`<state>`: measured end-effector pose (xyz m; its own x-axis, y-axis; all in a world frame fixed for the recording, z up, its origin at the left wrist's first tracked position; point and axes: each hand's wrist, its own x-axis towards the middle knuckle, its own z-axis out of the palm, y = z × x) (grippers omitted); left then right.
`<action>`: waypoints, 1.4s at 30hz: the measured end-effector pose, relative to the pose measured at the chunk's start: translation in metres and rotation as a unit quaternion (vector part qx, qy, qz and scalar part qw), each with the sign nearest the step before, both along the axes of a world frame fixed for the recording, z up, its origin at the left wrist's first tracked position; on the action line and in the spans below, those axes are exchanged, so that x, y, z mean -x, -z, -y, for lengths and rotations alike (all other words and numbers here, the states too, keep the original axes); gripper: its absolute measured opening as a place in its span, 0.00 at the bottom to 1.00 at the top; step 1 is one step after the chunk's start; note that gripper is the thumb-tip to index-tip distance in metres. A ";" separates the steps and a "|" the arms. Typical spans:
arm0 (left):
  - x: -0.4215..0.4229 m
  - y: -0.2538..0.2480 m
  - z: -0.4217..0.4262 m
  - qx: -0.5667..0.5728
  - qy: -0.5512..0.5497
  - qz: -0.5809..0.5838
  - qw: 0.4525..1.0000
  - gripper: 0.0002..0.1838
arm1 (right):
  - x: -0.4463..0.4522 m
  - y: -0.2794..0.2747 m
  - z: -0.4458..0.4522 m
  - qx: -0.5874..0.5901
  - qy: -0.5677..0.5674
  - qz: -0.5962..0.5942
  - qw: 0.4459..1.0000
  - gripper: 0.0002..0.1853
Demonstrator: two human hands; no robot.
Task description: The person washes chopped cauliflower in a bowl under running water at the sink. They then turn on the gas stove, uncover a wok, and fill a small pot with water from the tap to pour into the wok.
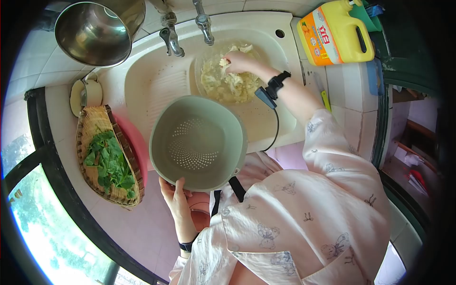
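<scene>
A grey-green colander (209, 121) with small drain holes is tilted toward me over the front edge of the sink, and nothing lies in it. My left hand (178, 202) grips its near rim, thumb over the edge and fingers behind the wall. Over the sink, my right hand (243, 63) is closed in a pinch on a pale cauliflower floret (223, 62). Below it, many cauliflower pieces (235, 84) sit in water in what looks like a clear bowl, whose outline is faint.
Two taps (204, 23) overhang the white sink (266, 23). Leafy greens (109, 159) lie in a woven basket (85, 123) at left, beside a pink basin (135, 137). A steel pot (92, 33), an enamel mug (91, 91), a yellow detergent jug (339, 31) and a green-handled knife (325, 100) surround the sink.
</scene>
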<state>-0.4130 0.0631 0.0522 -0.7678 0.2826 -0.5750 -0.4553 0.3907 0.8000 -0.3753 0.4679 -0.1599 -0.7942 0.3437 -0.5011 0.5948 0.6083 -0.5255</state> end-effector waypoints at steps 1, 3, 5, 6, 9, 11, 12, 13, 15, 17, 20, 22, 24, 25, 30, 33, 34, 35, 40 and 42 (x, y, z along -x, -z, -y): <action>0.000 0.000 0.000 0.000 -0.002 0.000 1.000 0.12 | -0.007 -0.003 -0.004 -0.019 0.003 -0.012 1.000 0.37; 0.001 0.002 0.001 -0.004 0.000 -0.002 1.000 0.12 | -0.030 -0.015 0.016 -0.146 -0.019 0.004 0.989 0.45; 0.002 0.005 0.002 -0.006 0.003 -0.005 1.000 0.12 | -0.037 -0.030 0.037 -0.269 -0.039 0.018 0.962 0.53; 0.002 0.007 0.002 -0.010 0.001 -0.003 1.000 0.11 | -0.033 -0.034 0.046 -0.253 -0.058 0.088 0.962 0.59; 0.002 0.008 -0.001 -0.008 -0.005 -0.005 1.000 0.11 | -0.015 -0.015 0.057 -0.258 -0.058 0.134 0.955 0.65; 0.001 0.007 -0.004 -0.003 -0.007 -0.009 1.000 0.11 | -0.007 0.016 0.055 -0.280 -0.037 0.113 0.953 0.64; 0.001 0.005 -0.004 0.002 0.000 -0.011 1.000 0.11 | -0.001 0.036 0.048 -0.280 -0.020 0.104 0.954 0.62; 0.001 0.003 -0.004 0.008 0.007 -0.014 1.000 0.11 | 0.004 0.038 0.045 -0.280 -0.003 0.095 0.955 0.59; 0.001 0.003 0.001 0.004 0.006 -0.013 1.000 0.11 | 0.003 0.027 0.035 -0.197 0.024 0.055 0.979 0.56; 0.000 0.004 0.001 -0.004 0.004 -0.010 1.000 0.11 | 0.001 0.013 0.018 -0.116 0.048 0.016 0.992 0.53; -0.001 0.000 0.001 -0.010 -0.007 -0.003 1.000 0.11 | -0.012 -0.002 -0.004 0.195 0.075 -0.014 0.978 0.55; 0.000 -0.002 0.000 0.019 -0.010 -0.012 1.000 0.11 | -0.032 0.008 -0.007 0.084 0.075 -0.055 0.992 0.58; -0.001 -0.003 -0.001 0.009 -0.013 -0.015 1.000 0.12 | -0.042 0.012 -0.004 -0.025 0.071 -0.097 0.992 0.60; -0.001 -0.003 -0.001 0.000 -0.014 -0.018 1.000 0.12 | -0.049 0.007 0.009 -0.094 0.040 -0.014 0.995 0.63; -0.001 -0.005 -0.004 0.003 -0.014 -0.007 1.000 0.12 | -0.045 0.018 0.055 -0.168 0.049 0.079 0.981 0.65; -0.003 -0.004 -0.002 0.005 -0.019 -0.009 1.000 0.12 | -0.034 0.032 0.050 -0.058 0.179 0.015 0.982 0.67; -0.003 -0.003 -0.001 0.002 -0.022 -0.011 1.000 0.13 | -0.029 0.035 0.040 -0.056 0.178 0.014 0.982 0.67; -0.004 -0.004 0.000 0.003 -0.021 -0.011 1.000 0.13 | -0.025 0.039 0.025 0.053 0.188 0.025 0.980 0.65; -0.004 -0.006 -0.001 0.008 -0.022 -0.013 1.000 0.13 | -0.036 -0.008 -0.003 0.349 0.220 -0.018 0.911 0.65; -0.004 -0.007 -0.002 0.004 -0.023 -0.012 1.000 0.13 | -0.043 -0.019 -0.002 0.261 0.226 -0.011 0.938 0.66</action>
